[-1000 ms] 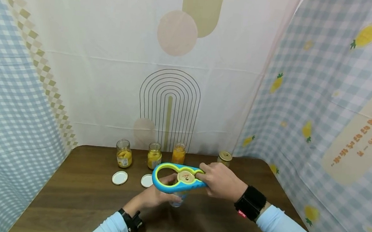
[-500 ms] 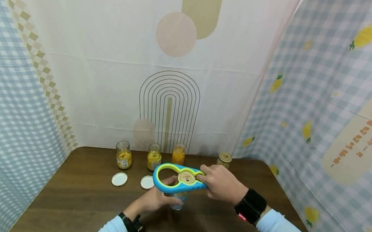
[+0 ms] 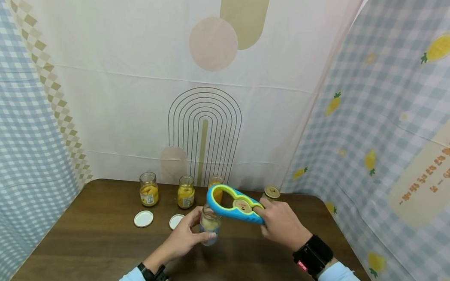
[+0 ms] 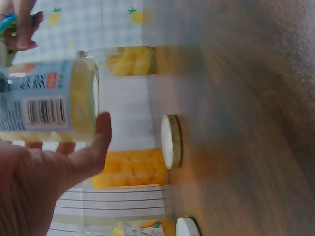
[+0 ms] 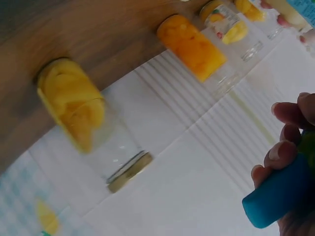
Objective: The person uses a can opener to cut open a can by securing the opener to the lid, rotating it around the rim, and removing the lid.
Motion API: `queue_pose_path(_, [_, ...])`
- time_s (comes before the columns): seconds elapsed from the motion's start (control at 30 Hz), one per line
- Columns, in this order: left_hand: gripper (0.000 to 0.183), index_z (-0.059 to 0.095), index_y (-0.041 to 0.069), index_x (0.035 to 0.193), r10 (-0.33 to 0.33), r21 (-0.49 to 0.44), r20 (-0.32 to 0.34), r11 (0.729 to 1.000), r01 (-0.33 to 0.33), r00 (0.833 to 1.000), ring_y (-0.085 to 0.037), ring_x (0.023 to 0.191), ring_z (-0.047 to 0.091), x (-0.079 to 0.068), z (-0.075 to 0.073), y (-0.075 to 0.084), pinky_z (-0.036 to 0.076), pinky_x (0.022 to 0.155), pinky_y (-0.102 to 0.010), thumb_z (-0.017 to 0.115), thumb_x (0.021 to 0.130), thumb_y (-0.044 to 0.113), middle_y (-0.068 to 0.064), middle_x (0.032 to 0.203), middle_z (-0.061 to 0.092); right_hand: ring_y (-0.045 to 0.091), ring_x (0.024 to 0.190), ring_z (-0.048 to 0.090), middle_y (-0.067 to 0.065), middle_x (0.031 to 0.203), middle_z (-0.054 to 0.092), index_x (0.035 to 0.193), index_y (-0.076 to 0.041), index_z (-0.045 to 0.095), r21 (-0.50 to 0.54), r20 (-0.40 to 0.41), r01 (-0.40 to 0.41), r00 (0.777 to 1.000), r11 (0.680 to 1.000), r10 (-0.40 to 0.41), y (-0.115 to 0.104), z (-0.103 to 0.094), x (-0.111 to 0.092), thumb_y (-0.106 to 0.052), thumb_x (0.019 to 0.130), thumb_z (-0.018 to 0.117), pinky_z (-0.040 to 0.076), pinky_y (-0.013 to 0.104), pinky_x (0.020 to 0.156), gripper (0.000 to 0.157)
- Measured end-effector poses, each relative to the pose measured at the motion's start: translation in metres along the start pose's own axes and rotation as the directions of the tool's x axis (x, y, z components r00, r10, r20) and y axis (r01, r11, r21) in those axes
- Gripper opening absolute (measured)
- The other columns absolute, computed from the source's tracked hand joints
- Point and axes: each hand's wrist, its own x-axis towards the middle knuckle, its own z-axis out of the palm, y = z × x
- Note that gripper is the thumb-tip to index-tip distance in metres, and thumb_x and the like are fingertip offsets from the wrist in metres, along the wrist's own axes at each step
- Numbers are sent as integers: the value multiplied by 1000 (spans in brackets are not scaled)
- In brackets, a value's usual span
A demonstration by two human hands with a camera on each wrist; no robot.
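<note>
My left hand (image 3: 180, 237) grips a glass jar (image 3: 209, 223) with a blue label and pale contents, its thumb across the label. The jar's top is uncovered. My right hand (image 3: 284, 225) holds a blue and green jar opener (image 3: 233, 213) by its handle end, raised to the right of the jar's mouth. A gold lid (image 3: 242, 205) sits in one of the opener's holes. The left wrist view shows a barcode on the held jar (image 4: 47, 103); the right wrist view shows fingers curled round the blue handle (image 5: 278, 194).
Two open jars of yellow fruit (image 3: 149, 194) (image 3: 185, 197) and an open jar of orange fruit (image 5: 192, 46) line the table's back. Further right stands a jar with a gold lid (image 3: 271, 192). Loose lids (image 3: 143, 219) (image 3: 175, 221) (image 4: 171, 141) lie in front.
The opener has lifted off the jar and moved up and right, carrying the gold lid. The jar's mouth now shows. My left hand still holds the jar.
</note>
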Motion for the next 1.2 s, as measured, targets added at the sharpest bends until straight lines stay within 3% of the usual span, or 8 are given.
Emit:
queue_pose_path(0.17, [55,58,24,141,-92,3,-155,996,93,984,-21,130,64,-5,1,12,46,114,-54,85,93,28,-1,135,72,3,56,33,0,82,59,89,-15,68,-28,-6,-95,995,995,95,7,2,-15,-8,67,86,30,20,50,29])
queue_pose_path(0.33, [56,58,21,139,-165,-50,-273,986,157,948,-27,131,65,-10,1,18,47,114,-62,87,92,27,-5,137,71,3,54,28,-5,74,43,81,-17,61,-1,30,-223,974,975,223,10,3,-30,-7,71,86,26,19,49,28])
queue_pose_path(0.47, [57,59,18,140,-181,-71,-324,983,167,929,-31,135,62,-13,0,17,40,119,-71,87,91,23,-9,140,69,2,55,23,-6,72,35,78,-18,58,19,31,-276,961,961,275,11,5,-41,-3,73,82,20,18,49,28])
queue_pose_path(0.73, [58,58,17,141,-183,-72,-341,983,168,922,-36,140,60,-13,-4,12,39,121,-68,87,91,21,-10,145,67,2,55,21,-6,72,32,76,-18,56,39,35,-307,952,951,306,11,7,-50,1,73,78,19,18,50,29])
queue_pose_path(0.87, [58,59,19,140,-200,-91,-332,980,180,922,-40,138,62,-12,-3,14,54,110,-59,88,90,21,-12,143,68,2,55,24,-6,72,35,77,-17,57,53,57,-323,946,945,320,9,7,-52,0,74,77,22,18,49,26])
queue_pose_path(1.0, [56,58,20,141,-201,-71,-296,980,188,934,-38,131,67,-9,0,17,61,99,-51,86,92,24,-12,141,69,2,54,25,-6,73,35,78,-18,58,48,62,-338,940,940,335,9,7,-53,-1,73,77,23,19,48,26])
queue_pose_path(1.2, [55,58,23,142,-142,12,-249,989,150,958,-25,129,68,4,8,20,49,114,-61,84,94,32,-2,137,73,3,54,23,-6,73,30,75,-19,54,35,55,-357,933,933,355,9,8,-54,-1,73,78,19,19,50,30])
